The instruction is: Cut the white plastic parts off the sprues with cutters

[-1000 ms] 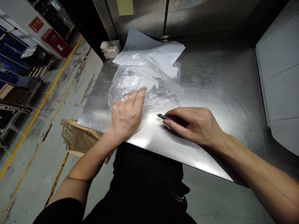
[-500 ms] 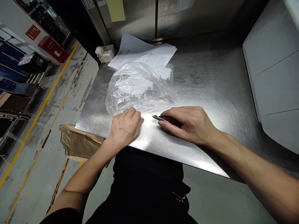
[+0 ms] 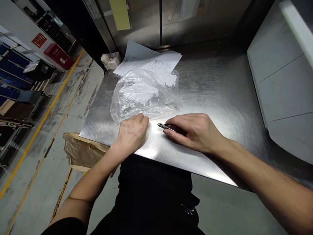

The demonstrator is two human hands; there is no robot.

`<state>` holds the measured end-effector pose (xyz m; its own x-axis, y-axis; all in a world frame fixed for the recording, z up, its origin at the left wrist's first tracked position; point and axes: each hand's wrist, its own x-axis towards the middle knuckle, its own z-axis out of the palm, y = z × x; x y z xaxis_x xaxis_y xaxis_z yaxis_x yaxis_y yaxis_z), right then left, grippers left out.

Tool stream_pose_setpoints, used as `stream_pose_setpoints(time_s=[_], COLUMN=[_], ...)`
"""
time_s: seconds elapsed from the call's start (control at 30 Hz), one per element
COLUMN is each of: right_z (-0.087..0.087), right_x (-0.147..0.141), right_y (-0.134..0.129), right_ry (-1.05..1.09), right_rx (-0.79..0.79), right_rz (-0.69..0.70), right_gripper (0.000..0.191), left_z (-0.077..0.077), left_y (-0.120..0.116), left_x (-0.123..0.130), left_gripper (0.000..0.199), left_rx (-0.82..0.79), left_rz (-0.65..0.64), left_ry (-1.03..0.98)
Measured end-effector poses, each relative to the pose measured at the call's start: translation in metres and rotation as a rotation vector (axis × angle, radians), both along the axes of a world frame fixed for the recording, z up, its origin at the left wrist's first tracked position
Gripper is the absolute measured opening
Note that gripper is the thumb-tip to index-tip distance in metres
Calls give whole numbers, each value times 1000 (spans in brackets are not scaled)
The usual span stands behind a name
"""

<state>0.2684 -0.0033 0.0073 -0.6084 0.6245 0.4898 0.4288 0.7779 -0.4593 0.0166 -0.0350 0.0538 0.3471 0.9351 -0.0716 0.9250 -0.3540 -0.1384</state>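
Head view: dark tool [image 3: 163, 126] largely hidden inside the right hand [image 3: 198, 132].

A crumpled clear bag [image 3: 146, 106] of white bits [image 3: 140, 94] lies near a slim dark tool [image 3: 162, 126].

Left hand [image 3: 133, 132]: we curl it by the plastic bag's near edge; whether it pinches anything, we cannot tell.
Right hand [image 3: 195, 132]: our grip holds a small metal tool [image 3: 166, 127], tip towards the left hand.
Plastic bag [image 3: 144, 98]: clear, crumpled, white pieces showing through.
Papers [image 3: 158, 62]: printed, partly behind the bag.
Worktop [image 3: 207, 91]: scuffed metal before us.
Socket block [image 3: 113, 60]: white, beside the papers.
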Motion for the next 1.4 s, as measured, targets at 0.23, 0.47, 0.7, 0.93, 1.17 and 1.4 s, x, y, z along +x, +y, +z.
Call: stream_pose_setpoints(time_s=[0.23,0.47,0.7,0.93,1.17,1.4], right_z=[0,1,2,1,1,1], right_x=[-1,0,0,0,0,0], right_y=[0,0,0,0,1,1], right_ry=[-23,-31,-43,-60,-51,-52], right_rx=[-10,1,-10,-10,-27,-18], right_rz=[2,7,10,5,4,-5], right_gripper=[26,26,27,28,27,27], left_z=[-7,-24,-28,-15,-9,-31], left_y=[6,-1,-3,-3,6,0], left_x=[-6,-14,-17,-21,-11,-19], left_gripper=[25,26,27,25,23,29], left_rx=[59,169,191,152,20,193], left_rz=[-130,-174,-156,-181,-192,-313], left_ry=[27,-43,-105,-169,27,-28])
